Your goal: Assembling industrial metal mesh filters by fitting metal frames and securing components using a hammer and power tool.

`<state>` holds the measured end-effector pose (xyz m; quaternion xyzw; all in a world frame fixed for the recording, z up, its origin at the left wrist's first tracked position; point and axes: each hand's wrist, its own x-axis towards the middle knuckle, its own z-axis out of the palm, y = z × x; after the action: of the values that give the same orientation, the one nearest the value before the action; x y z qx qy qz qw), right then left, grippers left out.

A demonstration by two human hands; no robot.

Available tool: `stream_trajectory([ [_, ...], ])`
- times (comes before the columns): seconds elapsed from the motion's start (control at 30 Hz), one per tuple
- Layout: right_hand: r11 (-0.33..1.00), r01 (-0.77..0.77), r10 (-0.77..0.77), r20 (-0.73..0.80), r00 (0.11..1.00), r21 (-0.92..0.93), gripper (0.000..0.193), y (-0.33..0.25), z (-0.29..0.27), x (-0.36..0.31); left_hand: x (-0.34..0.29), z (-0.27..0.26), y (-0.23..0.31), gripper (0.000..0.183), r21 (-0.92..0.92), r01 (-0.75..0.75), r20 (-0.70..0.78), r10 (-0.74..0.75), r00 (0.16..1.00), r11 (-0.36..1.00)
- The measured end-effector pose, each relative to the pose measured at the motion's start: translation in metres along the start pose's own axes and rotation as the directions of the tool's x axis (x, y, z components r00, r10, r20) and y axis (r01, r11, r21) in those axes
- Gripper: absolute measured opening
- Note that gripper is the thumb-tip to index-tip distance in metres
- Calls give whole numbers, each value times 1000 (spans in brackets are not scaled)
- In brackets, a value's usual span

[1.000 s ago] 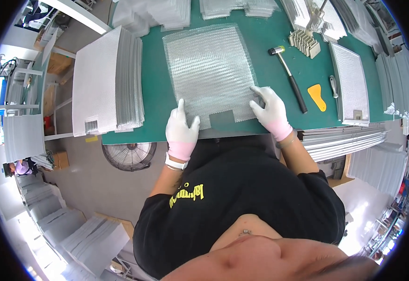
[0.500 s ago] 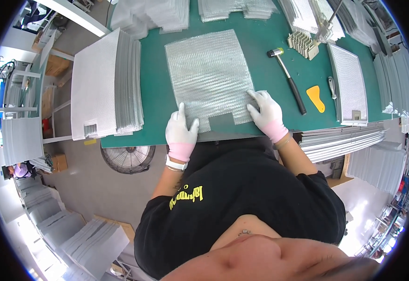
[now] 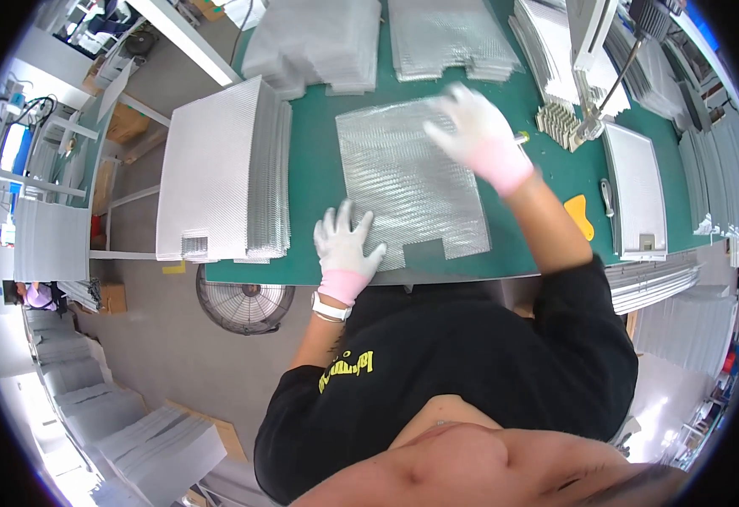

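A: What do the fingers show?

B: Left hand (image 3: 344, 245): fingers spread, palm down, lying over the near left edge of the mesh sheet (image 3: 412, 182); nothing is seen in its grasp. Right hand (image 3: 471, 127): blurred, thumb well apart from the fingers, at the sheet's far right corner. It appears to hold nothing; whether it touches the mesh cannot be told.

A: Where is the sheet?

B: Flat on the table (image 3: 317, 169), between the two sets of fingers, its notch to the right of the left thumb.

A: What has just changed?

B: Half a second earlier, both hands flank the sheet's near part. Now the right has travelled to the far corner, while the left stays near. The whole view has shifted too, so the sheet's new position in the frame is no proof of sliding.

A: What does this mean for the work?

B: As a judgement, the left now serves to steady the sheet and the right is free for its far side.

A: And farther out?

B: Left of the left fingers, a tall stack (image 3: 209, 169). Beyond the right fingers, a clear pile (image 3: 446, 42). Right of them, a hammer (image 3: 523, 138), nearly all hidden by the arm; then clips (image 3: 558, 127), a scraper (image 3: 579, 216) and a framed panel (image 3: 637, 186).
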<state>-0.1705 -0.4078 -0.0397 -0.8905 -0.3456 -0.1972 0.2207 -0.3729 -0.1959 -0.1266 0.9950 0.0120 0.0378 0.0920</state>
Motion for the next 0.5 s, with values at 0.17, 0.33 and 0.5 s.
stream_trajectory([
  [0.17,944,-329,323,151,934,13,57,-8,70,173,4,3,-1,62,-72,-39,29,41,999,997],
  [0.33,870,-430,479,208,853,-241,64,-35,117,220,5,5,1,62,-69,-21,11,22,1000,997],
  [0.5,804,-592,585,242,774,-48,64,-23,125,236,11,8,10,66,-118,-27,15,29,999,993],
])
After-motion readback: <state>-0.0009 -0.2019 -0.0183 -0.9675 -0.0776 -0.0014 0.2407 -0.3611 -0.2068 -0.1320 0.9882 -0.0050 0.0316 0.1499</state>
